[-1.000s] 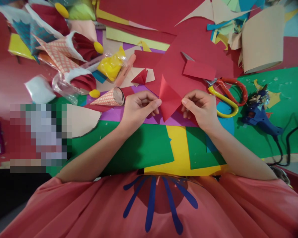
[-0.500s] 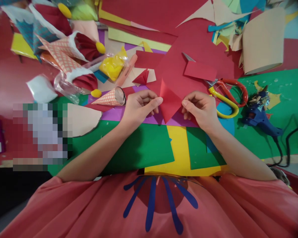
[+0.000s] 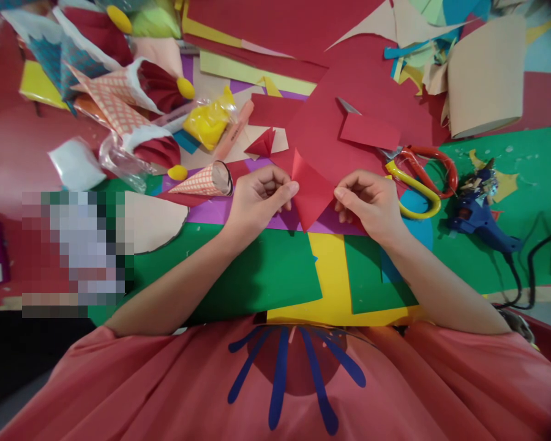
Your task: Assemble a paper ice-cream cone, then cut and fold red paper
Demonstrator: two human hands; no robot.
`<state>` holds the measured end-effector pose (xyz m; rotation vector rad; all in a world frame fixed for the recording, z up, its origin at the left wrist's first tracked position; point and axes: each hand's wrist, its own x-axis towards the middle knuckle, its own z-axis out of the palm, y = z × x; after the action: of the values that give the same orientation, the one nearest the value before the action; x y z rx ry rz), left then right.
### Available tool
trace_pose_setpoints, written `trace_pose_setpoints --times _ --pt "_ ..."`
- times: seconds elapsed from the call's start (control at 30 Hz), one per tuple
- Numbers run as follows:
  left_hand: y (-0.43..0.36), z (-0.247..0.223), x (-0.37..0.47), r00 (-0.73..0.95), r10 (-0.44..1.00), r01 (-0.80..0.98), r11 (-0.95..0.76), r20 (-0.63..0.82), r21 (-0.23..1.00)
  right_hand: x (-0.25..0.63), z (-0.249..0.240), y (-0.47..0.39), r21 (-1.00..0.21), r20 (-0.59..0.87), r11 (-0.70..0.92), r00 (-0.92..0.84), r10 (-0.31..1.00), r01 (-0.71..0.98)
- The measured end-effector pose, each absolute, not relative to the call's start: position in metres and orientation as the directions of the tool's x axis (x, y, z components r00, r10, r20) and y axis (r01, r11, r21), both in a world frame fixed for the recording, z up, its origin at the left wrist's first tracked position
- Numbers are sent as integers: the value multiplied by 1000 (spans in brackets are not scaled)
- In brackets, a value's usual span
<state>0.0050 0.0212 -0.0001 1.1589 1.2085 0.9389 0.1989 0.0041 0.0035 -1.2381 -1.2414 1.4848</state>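
A small red paper square (image 3: pixel 311 190), turned corner-up and with a crease near its left side, is stretched between my two hands above the table. My left hand (image 3: pixel 264 193) pinches its left edge between thumb and fingertips. At the right corner, my right hand (image 3: pixel 370 199) grips it the same way, fingers curled. Just left of my left hand lies a checked paper cone (image 3: pixel 204 180) with a dark rim. A small folded red paper piece (image 3: pixel 261 144) rests beyond it. Scissors (image 3: pixel 422 177) with red and yellow handles lie beyond my right hand, their blades partly under a red paper strip (image 3: pixel 370 130).
A blue glue gun (image 3: pixel 484 214) with a cord sits at right on green sheet (image 3: pixel 539 177). Behind it stands a beige paper cylinder (image 3: pixel 487 76). Finished checked cones (image 3: pixel 105 101), a yellow clay packet (image 3: pixel 209 122) and a beige half-round piece (image 3: pixel 153 222) lie at left.
The red paper square has tilted slightly and shifted a little to the left with both hands. Both hands keep their pinch; the things around them stay put.
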Motion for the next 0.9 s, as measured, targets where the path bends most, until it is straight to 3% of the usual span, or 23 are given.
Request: trace_pose_setpoints --times 0.13,0.9 --pt "25 -1 6 173 967 -15 195 -189 981 200 5 5 -980 -194 -199 -215 957 0" --pt "26 -3 3 219 974 9 50 -51 999 203 4 5 -980 -189 -201 -297 936 -9"
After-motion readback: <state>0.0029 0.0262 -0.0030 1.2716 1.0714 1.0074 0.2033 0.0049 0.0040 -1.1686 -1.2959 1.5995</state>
